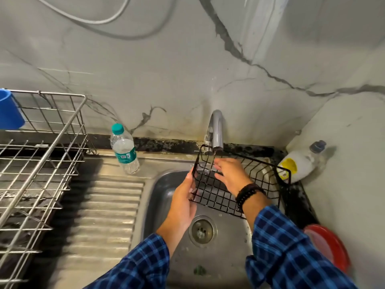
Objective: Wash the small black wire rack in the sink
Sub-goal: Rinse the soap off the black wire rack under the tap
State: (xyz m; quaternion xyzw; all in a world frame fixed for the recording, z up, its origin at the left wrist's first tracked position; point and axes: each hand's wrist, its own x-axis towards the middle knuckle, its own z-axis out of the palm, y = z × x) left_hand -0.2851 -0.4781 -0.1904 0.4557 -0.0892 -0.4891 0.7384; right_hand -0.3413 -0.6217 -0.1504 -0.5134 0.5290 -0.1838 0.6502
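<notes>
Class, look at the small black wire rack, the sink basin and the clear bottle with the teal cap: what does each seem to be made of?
Small black wire rack: thin metal wire, probably coated, judging by its even black sheen.
Sink basin: likely stainless steel; dull grey, brushed-looking, with soft reflections.
Clear bottle with the teal cap: thin transparent plastic, with a ribbed body and a printed label band.

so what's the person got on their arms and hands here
Both arms wear long sleeves of blue and dark navy checked cloth, the left sleeve and the right sleeve alike. The right wrist carries a black beaded bracelet. Both the left hand and the right hand are bare: no gloves, and no rings that I can make out.
</notes>
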